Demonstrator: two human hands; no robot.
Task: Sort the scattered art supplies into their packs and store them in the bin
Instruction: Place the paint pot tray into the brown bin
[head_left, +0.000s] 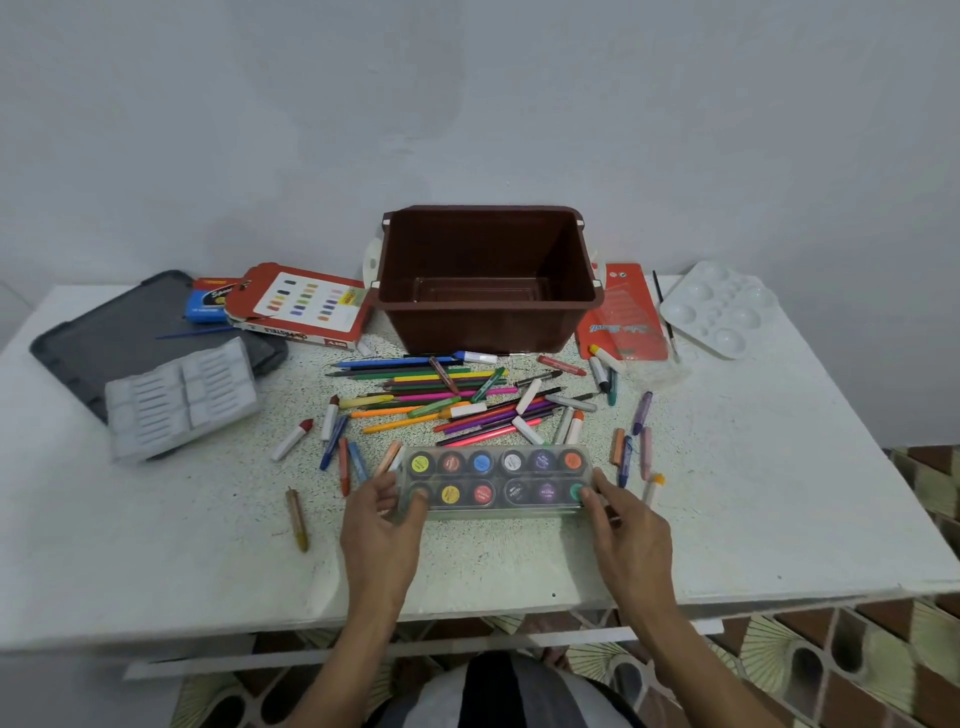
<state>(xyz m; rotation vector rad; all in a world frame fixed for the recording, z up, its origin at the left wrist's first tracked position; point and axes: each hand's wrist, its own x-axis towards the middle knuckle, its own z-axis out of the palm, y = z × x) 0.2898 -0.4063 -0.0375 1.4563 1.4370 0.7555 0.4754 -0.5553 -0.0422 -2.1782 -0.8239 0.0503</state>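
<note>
At the near edge of the tabletop (156, 545), the left hand (382, 525) holds the left end of the paint set (496, 480). Its thumb lies on the lid and its fingers curl round the short side. The right hand (626, 525) takes the right end in the same way, thumb over the green corner pot. The case's long axis runs straight across the person, left to right, so each hand sits at one end and neither is nearer. The bin (488, 275) stands directly beyond, open side up, with the heap of pencils and markers (447, 395) lying between it and the case. As I judge it, the carry has to go forward and up over that heap.

Far left lies a dark grey tray (130, 332), matt, with a raised rim. Partly on it rests a white moulded insert (182, 397), thin plastic ribbed into narrow slots (for crayons, I would guess). Behind are a small blue box (208, 301) and a red card pastel box (301, 306) printed with colour swatches. A lone olive crayon (297, 519) lies apart, near the left hand.

The paint set itself is a clear, rigid, oblong case with rounded corners, holding two rows of round pots with coloured caps. The bin is brown, hard plastic, its walls sloping in toward the base. Right of it lies a flat red pack (623, 312) with a glossy clear front, then a thin brush (670, 332), and last a white palette (722, 306) dimpled with round wells.
</note>
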